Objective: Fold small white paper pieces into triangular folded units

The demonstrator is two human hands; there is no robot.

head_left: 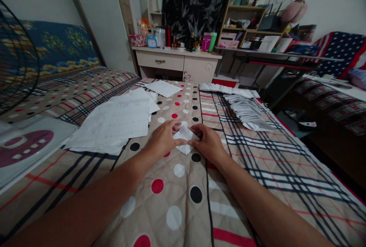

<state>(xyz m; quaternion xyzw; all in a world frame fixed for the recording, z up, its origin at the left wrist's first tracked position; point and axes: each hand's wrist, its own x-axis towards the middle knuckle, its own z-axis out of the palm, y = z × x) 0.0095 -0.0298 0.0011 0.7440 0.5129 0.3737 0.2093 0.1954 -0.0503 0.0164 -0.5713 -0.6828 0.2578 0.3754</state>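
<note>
Both hands meet over a small folded piece of white paper (185,140) lying on the quilted bedspread (183,193). My left hand (163,139) pinches its left side, fingers curled onto the paper. My right hand (208,143) presses and pinches its right side. A stack of flat printed sheets (114,123) lies to the left of my left hand. To the right, behind my right hand, runs a row of several folded white papers (248,113).
A loose sheet (163,88) lies farther back on the bed. Beyond stand a dresser (177,62) crowded with bottles and a shelf desk (257,29). A fan guard (17,56) and a white appliance (25,146) sit at the left. The bed's right edge drops to the floor.
</note>
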